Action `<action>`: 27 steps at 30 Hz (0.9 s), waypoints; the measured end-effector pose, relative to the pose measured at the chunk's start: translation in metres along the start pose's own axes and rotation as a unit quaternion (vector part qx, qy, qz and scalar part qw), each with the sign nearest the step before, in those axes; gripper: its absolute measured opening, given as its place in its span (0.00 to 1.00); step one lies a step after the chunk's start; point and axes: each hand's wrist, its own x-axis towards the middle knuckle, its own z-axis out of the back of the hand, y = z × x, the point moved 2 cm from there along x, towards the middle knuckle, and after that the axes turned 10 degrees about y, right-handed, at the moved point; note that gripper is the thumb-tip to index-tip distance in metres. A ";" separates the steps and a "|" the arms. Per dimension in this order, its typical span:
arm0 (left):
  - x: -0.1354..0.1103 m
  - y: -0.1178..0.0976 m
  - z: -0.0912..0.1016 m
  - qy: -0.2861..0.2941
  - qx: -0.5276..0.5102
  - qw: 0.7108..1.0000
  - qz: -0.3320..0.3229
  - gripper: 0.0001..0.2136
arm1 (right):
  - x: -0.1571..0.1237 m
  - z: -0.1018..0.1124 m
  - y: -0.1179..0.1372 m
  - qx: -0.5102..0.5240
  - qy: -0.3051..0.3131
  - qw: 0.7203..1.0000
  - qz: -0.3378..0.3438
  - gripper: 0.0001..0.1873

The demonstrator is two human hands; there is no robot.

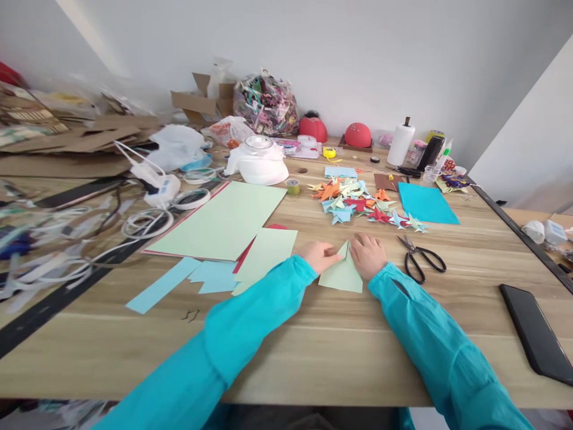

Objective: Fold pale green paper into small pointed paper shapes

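A pale green folded paper [342, 276] lies on the wooden table [313, 346] in front of me, creased into a pointed shape. My left hand [319, 255] pinches its left edge near the tip, fingers closed on it. My right hand [367, 255] presses down on its right edge with curled fingers. Both arms wear teal sleeves. A pile of small folded paper cranes [358, 203] in several colours lies just beyond my hands.
Black scissors [421, 258] lie right of my right hand, a black phone [537, 334] further right. Large green sheets [224, 221] and blue scraps [188, 279] sit to the left, a blue sheet [427, 203] at the back right. Tape rolls, cables and cardboard crowd the left.
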 end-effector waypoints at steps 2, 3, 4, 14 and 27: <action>0.017 -0.003 -0.007 0.011 -0.055 0.998 0.020 0.18 | 0.000 0.001 0.000 0.012 0.001 1.000 0.000 0.21; 0.023 -0.003 -0.010 0.015 -0.086 0.996 0.023 0.19 | 0.001 0.001 0.000 0.022 -0.004 1.000 -0.002 0.22; 0.028 -0.001 -0.013 0.018 -0.125 0.992 0.024 0.20 | 0.001 0.001 -0.001 0.037 -0.010 0.999 -0.005 0.22; 0.025 -0.006 -0.024 0.130 -0.379 0.912 -0.091 0.12 | 0.012 -0.007 -0.020 0.595 0.025 0.803 0.023 0.19; 0.015 -0.012 -0.017 0.206 -0.375 0.900 -0.083 0.16 | 0.008 0.003 -0.006 0.695 0.057 0.717 0.001 0.19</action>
